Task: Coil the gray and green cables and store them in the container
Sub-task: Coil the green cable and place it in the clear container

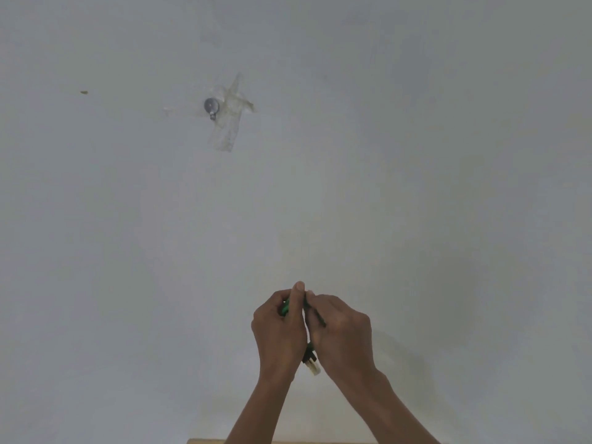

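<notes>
- Head view: both hands raised in front of a plain pale wall; thin green cable [285, 307] bunched between them, so coiling looks mid-way by my read. No gray cable or container in view; storing still left.
- Left hand [279, 331] curled tight around the green loops, thumb up.
- Right hand [341, 331] closed, pinching a dark strand; small white plug connector [313, 367] hangs below the palms.
- Sliver of tan wooden desk [205, 441] at bottom edge.

Tan wooden surface [205, 441] only as thin strip at bottom edge (nothing visibly resting on it).
</notes>
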The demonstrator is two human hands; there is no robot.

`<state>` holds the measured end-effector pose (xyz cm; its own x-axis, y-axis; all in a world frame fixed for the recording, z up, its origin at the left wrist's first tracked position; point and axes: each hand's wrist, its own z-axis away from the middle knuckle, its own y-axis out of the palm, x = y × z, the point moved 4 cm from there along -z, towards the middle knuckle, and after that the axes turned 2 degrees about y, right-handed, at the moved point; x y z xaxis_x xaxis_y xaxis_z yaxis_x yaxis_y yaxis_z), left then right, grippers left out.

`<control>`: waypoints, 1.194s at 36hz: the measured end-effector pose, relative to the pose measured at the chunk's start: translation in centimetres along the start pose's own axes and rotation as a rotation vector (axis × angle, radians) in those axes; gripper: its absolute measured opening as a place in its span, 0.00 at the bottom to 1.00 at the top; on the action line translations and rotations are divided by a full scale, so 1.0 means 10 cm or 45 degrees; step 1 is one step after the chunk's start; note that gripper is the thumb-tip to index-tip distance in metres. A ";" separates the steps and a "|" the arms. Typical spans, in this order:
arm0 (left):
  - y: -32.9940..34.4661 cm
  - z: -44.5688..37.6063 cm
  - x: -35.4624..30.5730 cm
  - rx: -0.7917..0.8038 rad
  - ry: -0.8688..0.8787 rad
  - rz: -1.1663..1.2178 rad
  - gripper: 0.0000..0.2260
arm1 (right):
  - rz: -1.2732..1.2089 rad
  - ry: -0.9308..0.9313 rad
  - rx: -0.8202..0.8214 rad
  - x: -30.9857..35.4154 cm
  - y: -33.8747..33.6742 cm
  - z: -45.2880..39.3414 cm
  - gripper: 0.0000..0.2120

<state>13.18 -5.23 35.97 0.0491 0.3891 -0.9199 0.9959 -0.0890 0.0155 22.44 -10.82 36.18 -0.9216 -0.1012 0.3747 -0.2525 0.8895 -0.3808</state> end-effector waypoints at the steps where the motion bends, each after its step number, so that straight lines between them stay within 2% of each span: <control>1: -0.01 0.01 0.02 -0.011 -0.012 0.005 0.15 | -0.060 0.027 0.019 -0.01 0.01 0.00 0.06; 5: -0.03 0.01 0.07 -0.017 -0.056 0.009 0.18 | -0.178 0.007 0.076 -0.02 0.00 0.01 0.09; 16: -0.06 0.00 0.11 0.049 -0.084 -0.043 0.20 | -0.204 -0.046 0.092 -0.04 0.05 0.09 0.10; 25: -0.22 0.09 0.30 0.155 -0.266 0.074 0.21 | -0.195 0.044 0.039 -0.06 0.08 0.29 0.08; 36: -0.81 0.32 1.00 0.167 -0.435 -0.087 0.19 | -0.295 0.512 0.123 -0.03 0.17 1.05 0.07; 39: -1.05 0.43 1.27 0.175 -0.428 -0.241 0.19 | -0.274 0.661 0.176 -0.05 0.19 1.38 0.08; 43: -1.37 0.67 1.71 0.260 -0.324 -0.604 0.21 | -0.218 0.855 0.259 -0.08 0.21 1.92 0.08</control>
<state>-0.10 -3.54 17.40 -0.4445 0.1989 -0.8734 0.8684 -0.1436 -0.4746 17.02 -17.38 18.83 -0.5008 0.1221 0.8569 -0.4872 0.7785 -0.3957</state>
